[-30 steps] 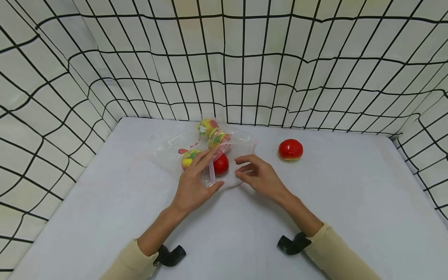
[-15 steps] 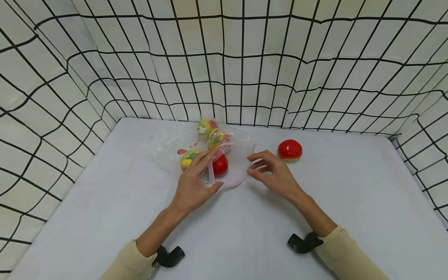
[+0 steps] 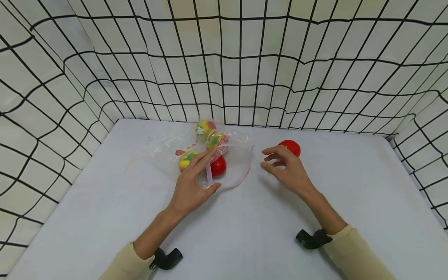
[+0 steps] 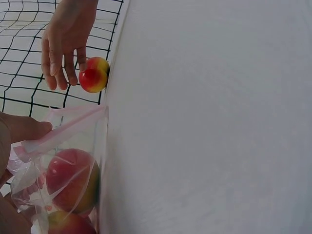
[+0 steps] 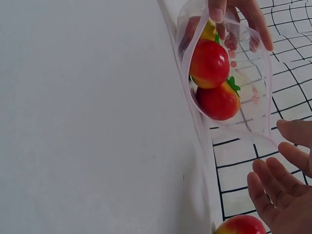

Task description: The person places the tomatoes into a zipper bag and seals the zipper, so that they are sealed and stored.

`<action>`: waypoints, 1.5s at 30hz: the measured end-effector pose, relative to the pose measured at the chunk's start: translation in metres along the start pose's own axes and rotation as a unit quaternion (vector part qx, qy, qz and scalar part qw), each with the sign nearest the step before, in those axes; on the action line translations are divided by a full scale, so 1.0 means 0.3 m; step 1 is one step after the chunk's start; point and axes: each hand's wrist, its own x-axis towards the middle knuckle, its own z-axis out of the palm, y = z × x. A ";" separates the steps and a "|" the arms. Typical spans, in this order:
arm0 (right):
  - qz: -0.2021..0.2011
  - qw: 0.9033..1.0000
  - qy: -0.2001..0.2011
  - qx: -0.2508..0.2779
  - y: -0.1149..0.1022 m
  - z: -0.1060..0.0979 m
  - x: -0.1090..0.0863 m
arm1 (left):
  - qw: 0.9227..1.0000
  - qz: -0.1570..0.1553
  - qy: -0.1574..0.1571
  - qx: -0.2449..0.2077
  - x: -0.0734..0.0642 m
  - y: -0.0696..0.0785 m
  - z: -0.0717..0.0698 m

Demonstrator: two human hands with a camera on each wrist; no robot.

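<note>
Nearest, two beige sleeves (image 3: 360, 256) reach in from the bottom edge, each with a black curved piece (image 3: 313, 238) by the cuff; beyond the left cuff, the left hand (image 3: 190, 186) rests on a clear bag (image 3: 238, 163), its fingers nearly straight and its thumb spread wide of them, with the bag's pale edge strip between; in the left wrist view that thumb lies against the pink rim (image 4: 73, 127); across from it, the right hand (image 3: 288, 167) holds nothing, fingers loosely bent with a gap to the thumb, well apart from the left hand and to the right of the bag's mouth, which gapes that way.

Inside the bag, a red fruit (image 3: 218, 166) lies closest to the mouth, and three red-and-yellow fruits (image 3: 188, 160) show through the film, two of them farther back; outside, a loose fruit (image 3: 293, 147) sits just past the right hand, partly covered by it, and I cannot tell whether the fingers touch it; everything lies on a white table (image 3: 238, 237), and behind its far edge rises black netting (image 3: 240, 57) before a pale backing.
</note>
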 end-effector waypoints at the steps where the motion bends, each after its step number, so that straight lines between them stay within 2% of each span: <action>1: -0.002 1.000 0.003 -0.001 0.004 -0.003 0.000 | 1.000 0.000 -0.001 -0.001 0.000 0.000 0.000; 16: -0.035 0.996 0.074 -0.026 0.026 -0.057 0.016 | 1.000 -0.012 -0.009 -0.001 -0.002 0.002 -0.003; 24: -0.004 0.995 0.097 -0.030 0.028 -0.100 0.025 | 1.000 -0.012 -0.012 0.003 0.000 0.002 -0.003; 31: 0.002 0.993 0.111 -0.048 0.048 -0.118 0.033 | 1.000 -0.011 -0.013 -0.001 0.001 0.000 -0.002; 45: 0.040 0.991 0.100 -0.082 0.078 -0.140 0.042 | 1.000 -0.014 -0.016 0.002 -0.003 -0.003 -0.003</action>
